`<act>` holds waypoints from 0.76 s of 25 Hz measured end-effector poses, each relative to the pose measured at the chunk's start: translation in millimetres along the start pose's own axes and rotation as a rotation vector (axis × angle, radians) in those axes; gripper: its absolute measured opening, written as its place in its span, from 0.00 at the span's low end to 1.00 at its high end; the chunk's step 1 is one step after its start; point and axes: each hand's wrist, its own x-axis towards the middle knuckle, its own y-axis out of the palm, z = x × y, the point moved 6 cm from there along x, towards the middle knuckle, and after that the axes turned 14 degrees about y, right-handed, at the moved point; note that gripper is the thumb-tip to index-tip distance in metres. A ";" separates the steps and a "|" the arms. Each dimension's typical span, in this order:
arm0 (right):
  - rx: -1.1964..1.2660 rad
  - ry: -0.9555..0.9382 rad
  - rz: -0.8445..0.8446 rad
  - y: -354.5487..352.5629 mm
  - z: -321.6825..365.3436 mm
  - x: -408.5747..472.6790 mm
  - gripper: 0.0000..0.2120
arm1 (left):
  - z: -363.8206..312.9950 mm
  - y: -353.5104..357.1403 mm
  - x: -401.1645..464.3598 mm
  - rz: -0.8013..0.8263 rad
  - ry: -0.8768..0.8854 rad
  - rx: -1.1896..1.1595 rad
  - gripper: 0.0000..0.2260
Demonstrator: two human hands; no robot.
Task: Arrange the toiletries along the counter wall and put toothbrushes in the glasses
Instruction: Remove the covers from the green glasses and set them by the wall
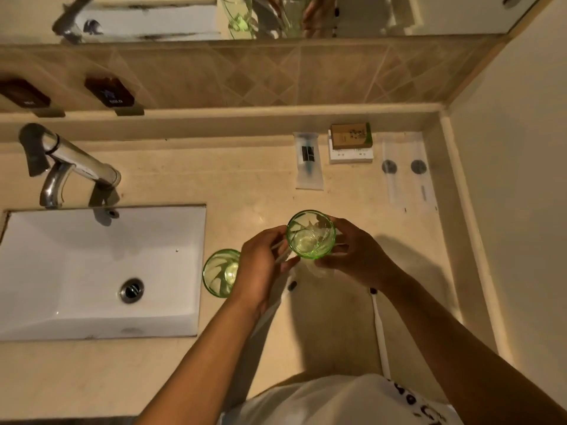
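Toothbrush [380, 332], white, flat on worktop [245, 194] beneath right forearm. Left hand [260, 265]: fingers pinching a thin white stick (identity unclear). Right hand [352, 256]: fingers curled round green glass [310, 234]. Second green glass [219, 273] beside sink [101, 271]. Wall end: sachets, boxes [351, 144] (print unreadable).

Green glass tumbler [310, 234]: transparent, glossy. Second green glass [220, 273], left: same. Faucet [66, 167]: polished metal. Sink basin [101, 271]: white, glossy ceramic look. Counter [230, 179]: smooth beige stone look. Far sachets [308, 161]: clear plastic wrap. Small box [351, 135]: matt brown card.
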 end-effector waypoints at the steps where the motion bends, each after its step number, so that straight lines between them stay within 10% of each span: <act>1: 0.048 -0.009 -0.010 -2.1 12.7 8.7 0.41 | -15.3 -2.5 10.5 -0.015 0.022 -0.036 0.12; 19: 0.159 -0.059 -0.304 13.6 125.1 174.3 0.35 | -77.7 -19.2 204.3 0.067 0.327 0.163 0.22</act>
